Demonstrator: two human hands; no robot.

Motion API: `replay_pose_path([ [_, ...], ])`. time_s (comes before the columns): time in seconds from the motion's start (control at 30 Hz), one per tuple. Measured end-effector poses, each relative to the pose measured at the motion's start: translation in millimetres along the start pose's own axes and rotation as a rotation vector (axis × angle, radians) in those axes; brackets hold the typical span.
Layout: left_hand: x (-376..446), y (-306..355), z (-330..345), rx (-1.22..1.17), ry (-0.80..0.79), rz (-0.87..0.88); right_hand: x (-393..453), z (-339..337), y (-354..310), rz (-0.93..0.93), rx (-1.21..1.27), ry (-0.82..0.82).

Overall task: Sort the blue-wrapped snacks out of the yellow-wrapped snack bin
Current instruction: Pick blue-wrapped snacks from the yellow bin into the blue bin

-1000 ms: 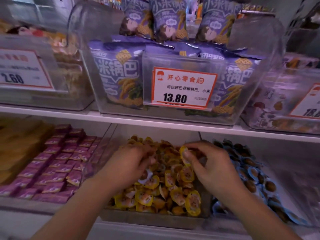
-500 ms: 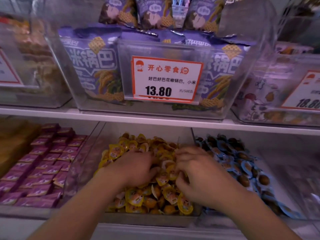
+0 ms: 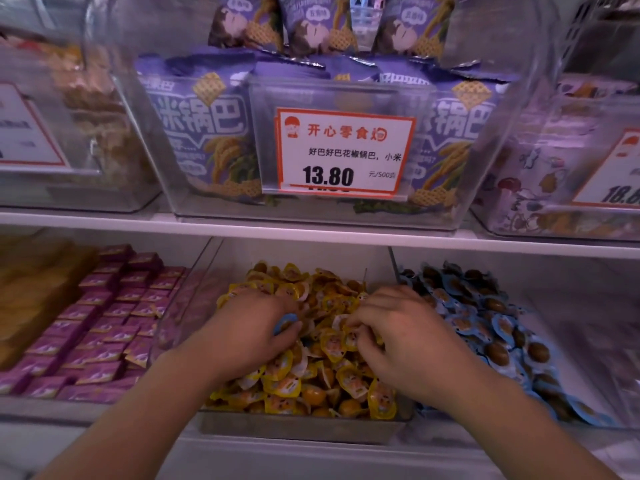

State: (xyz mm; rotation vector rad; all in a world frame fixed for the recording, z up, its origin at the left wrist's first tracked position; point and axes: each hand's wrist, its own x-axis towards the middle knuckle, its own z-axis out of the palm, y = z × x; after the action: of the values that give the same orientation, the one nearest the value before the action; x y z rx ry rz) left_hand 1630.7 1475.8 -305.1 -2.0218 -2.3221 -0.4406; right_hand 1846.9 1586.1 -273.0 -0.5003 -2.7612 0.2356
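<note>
A clear bin on the lower shelf is heaped with yellow-wrapped snacks. Both my hands are dug into the heap. My left hand has its fingers curled round a blue-wrapped snack that peeks out by the thumb. My right hand lies palm down with its fingertips pinching into the yellow wrappers at the middle of the pile. To the right, a second bin holds many blue-wrapped snacks.
Purple-wrapped blocks fill the bin on the left. A white shelf board runs just above the hands, carrying clear bins of purple snack bags and a price card reading 13.80.
The view has shifted and drawn closer. Both hands have pushed deeper into the yellow heap, and a blue wrapper now shows under my left hand's fingers.
</note>
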Motion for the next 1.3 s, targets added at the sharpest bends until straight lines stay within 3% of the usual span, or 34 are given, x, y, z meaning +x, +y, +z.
replay_pose_path([
  [0.13,-3,-2,3,-0.121,0.108,-0.104,7,0,-20,-0.014,-0.028,-0.049],
  [0.27,-11,1,1,-0.569,0.239,-0.255,22,19,-42,0.017,0.101,-0.130],
  [0.4,-23,5,-4,-0.771,0.396,-0.368,35,49,-53,0.024,0.126,-0.276],
  [0.53,-28,7,-11,-1.179,0.407,-0.533,47,64,-52,0.053,0.153,-0.287],
  [0.67,-35,5,-19,-1.401,0.318,-0.507,54,67,-41,0.100,0.234,-0.315],
  [0.8,-36,8,-18,-1.264,0.310,-0.438,54,66,-41,0.163,0.437,-0.251],
  [0.87,-34,11,-15,-1.187,0.336,-0.413,54,62,-43,0.205,0.548,-0.115],
  [1.0,-26,18,-14,-1.078,0.520,-0.401,49,40,-48,0.291,0.614,0.072],
  [1.07,-22,32,-13,-1.020,0.557,-0.374,41,31,-57,0.405,0.903,0.065],
  [1.17,-18,65,-5,-0.895,0.486,-0.251,27,16,-65,0.616,1.690,-0.049],
  [1.23,-15,82,-2,-0.678,0.445,-0.133,16,6,-57,0.666,1.881,-0.009],
  [1.3,-12,96,-3,-0.805,0.342,0.007,4,-4,-45,0.685,1.865,0.093],
])
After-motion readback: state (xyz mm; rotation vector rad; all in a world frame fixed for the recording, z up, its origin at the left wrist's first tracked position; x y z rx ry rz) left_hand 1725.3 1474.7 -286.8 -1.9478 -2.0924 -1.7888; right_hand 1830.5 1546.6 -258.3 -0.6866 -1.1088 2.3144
